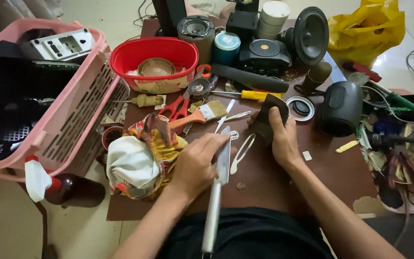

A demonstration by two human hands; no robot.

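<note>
My left hand (pixel 196 163) grips a long silver knife (pixel 218 192) by its blade end, the metal handle pointing back toward my body. My right hand (pixel 282 139) holds a small dark curved speaker casing (pixel 269 117) upright on the brown table (pixel 331 177). A white plastic loop-shaped tool (pixel 242 152) lies on the table between my hands. Just beyond them lie an orange-handled paintbrush (pixel 202 114), a razor blade (pixel 234 135) and metal tweezers (pixel 238 115).
A crumpled white and patterned cloth (pixel 140 160) sits left of my left hand. A red oval tub (pixel 154 62), several speakers (pixel 264 52), a dark rounded speaker (pixel 341 108), red scissors (pixel 178 108), a yellow screwdriver (pixel 252 94), a pink basket (pixel 68 110) and tangled wires (pixel 403 158) ring the work area.
</note>
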